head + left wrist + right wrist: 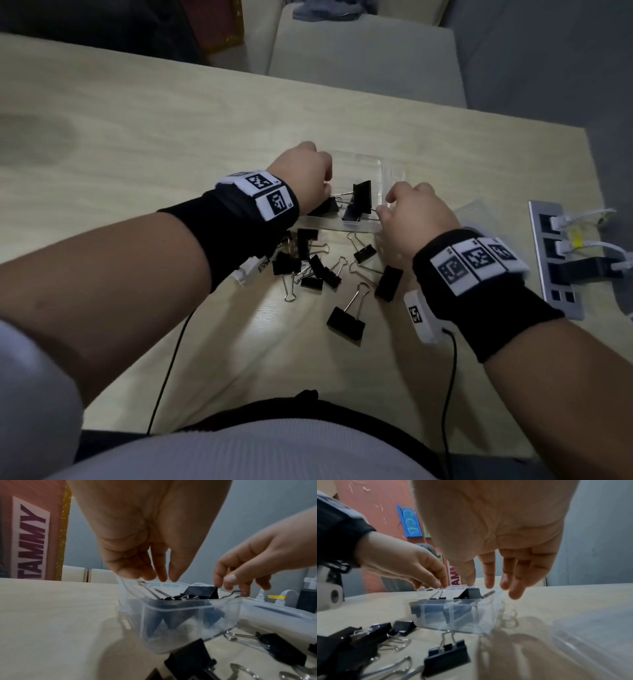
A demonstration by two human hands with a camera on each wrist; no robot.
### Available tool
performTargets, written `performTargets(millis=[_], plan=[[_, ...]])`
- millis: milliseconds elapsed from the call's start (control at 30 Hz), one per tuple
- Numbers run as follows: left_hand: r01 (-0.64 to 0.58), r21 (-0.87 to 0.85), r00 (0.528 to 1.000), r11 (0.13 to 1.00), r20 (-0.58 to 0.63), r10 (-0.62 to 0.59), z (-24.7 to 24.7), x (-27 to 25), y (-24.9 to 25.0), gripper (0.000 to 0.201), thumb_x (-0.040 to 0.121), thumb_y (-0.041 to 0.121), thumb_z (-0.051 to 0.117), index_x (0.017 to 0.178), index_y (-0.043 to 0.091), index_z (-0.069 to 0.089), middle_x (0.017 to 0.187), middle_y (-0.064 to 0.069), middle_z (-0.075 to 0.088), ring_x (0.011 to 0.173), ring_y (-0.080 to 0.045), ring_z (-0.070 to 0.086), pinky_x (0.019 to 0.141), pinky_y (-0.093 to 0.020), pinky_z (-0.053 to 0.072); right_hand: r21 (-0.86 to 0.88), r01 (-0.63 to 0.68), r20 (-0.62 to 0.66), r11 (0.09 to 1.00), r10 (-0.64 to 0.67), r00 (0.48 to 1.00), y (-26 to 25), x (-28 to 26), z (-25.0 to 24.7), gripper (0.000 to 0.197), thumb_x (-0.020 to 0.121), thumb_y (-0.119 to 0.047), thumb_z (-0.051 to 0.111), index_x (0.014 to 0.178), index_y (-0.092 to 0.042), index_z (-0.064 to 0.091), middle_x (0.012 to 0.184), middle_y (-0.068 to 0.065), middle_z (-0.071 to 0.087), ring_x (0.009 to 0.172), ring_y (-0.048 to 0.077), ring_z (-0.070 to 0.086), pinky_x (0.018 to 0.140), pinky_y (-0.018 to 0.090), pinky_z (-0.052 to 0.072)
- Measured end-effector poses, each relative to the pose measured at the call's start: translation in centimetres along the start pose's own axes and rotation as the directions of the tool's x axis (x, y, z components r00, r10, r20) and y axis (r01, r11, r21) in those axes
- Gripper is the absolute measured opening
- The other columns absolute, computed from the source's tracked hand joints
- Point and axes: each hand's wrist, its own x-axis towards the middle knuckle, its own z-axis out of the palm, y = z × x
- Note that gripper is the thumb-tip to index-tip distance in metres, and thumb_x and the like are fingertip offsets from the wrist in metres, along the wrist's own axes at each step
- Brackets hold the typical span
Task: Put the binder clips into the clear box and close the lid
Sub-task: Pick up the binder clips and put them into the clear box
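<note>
Loose binder clips (346, 318) lie before the clear box (368, 171); both hands' grips, left hand (303, 174) and right hand (419, 214), pinch clip handles inside.

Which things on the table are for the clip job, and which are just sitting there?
For the job:
- clear box, a few clips already inside
- binder clips loose on the table
- lid, lying beside the box
- left hand and right hand, both over the box

Just lying about:
- socket strip with plugged-in cables
- chair behind the table
</note>
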Motion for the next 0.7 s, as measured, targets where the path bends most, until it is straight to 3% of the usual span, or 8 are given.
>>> performTargets(millis=[133, 300, 433, 500, 600, 700], plan=[[-0.031, 0.198, 0.999, 0.980, -0.015, 0.034, 0.0, -0.7, -0.8, 0.026, 0.087, 0.034, 0.058, 0.111, 0.023, 0.062, 0.119, -0.007, 0.056, 0.111, -0.032, 0.049, 0.087, -0.043, 0.041, -0.051, 0.036, 0.086, 0.998, -0.032, 0.996, 0.4, 1.5, 0.7, 0.014, 0.090, -0.016, 0.050, 0.101, -0.017, 0.058, 0.095, 0.007, 0.065, 0.084, 0.028, 0.060, 0.070, 0.035, 0.049], [-0.069, 0.300, 0.997, 0.952, 0.063, 0.052, -0.1, -1.1, -0.9, 0.023, 0.090, 0.031, 0.055, 0.111, 0.023, 0.062, 0.111, -0.006, 0.064, 0.108, -0.032, 0.051, 0.083, -0.041, 0.040, -0.103, 0.067, 0.165, 0.992, -0.049, 0.985, -0.6, 2.8, -0.4, 0.019, 0.093, -0.019, 0.053, 0.101, -0.014, 0.070, 0.102, 0.009, 0.069, 0.097, 0.031, 0.062, 0.078, 0.032, 0.046], [-0.083, 0.355, 0.993, 0.931, 0.111, 0.046, 0.3, -0.8, -0.5, 0.020, 0.090, 0.017, 0.050, 0.102, 0.018, 0.065, 0.095, -0.006, 0.068, 0.085, -0.028, 0.048, 0.072, -0.037, 0.035, -0.123, 0.123, 0.136, 0.985, -0.106, 0.985, -1.0, 3.3, 0.2, 0.015, 0.087, -0.014, 0.059, 0.098, -0.021, 0.067, 0.103, 0.005, 0.067, 0.089, 0.026, 0.059, 0.070, 0.029, 0.041], [-0.104, 0.372, 0.990, 0.922, 0.126, 0.060, 0.3, -0.9, -0.4, 0.020, 0.089, 0.014, 0.049, 0.099, 0.019, 0.066, 0.091, -0.005, 0.067, 0.081, -0.026, 0.044, 0.073, -0.037, 0.033, -0.162, 0.139, 0.141, 0.977, -0.117, 0.983, -1.2, 3.3, 0.5, 0.019, 0.086, -0.013, 0.060, 0.102, -0.019, 0.068, 0.107, 0.007, 0.064, 0.091, 0.027, 0.060, 0.071, 0.030, 0.043], [-0.143, 0.369, 0.988, 0.918, 0.103, 0.112, 0.2, -1.0, -0.6, 0.020, 0.089, 0.014, 0.050, 0.099, 0.024, 0.065, 0.091, -0.002, 0.069, 0.092, -0.028, 0.054, 0.079, -0.038, 0.035, -0.191, 0.115, 0.046, 0.975, -0.108, 0.993, -1.2, 2.7, 1.1, 0.019, 0.080, -0.012, 0.064, 0.095, -0.021, 0.070, 0.108, 0.008, 0.050, 0.096, 0.030, 0.056, 0.077, 0.035, 0.051], [-0.182, 0.351, 0.983, 0.919, 0.063, 0.171, 0.1, -1.2, -0.6, 0.022, 0.089, 0.013, 0.052, 0.098, 0.027, 0.067, 0.095, 0.000, 0.070, 0.101, -0.027, 0.054, 0.082, -0.039, 0.036, -0.193, 0.116, -0.008, 0.974, -0.120, 0.993, -1.1, 2.1, 2.0, 0.018, 0.078, -0.008, 0.062, 0.091, -0.020, 0.069, 0.105, 0.007, 0.042, 0.093, 0.030, 0.052, 0.076, 0.037, 0.051]])
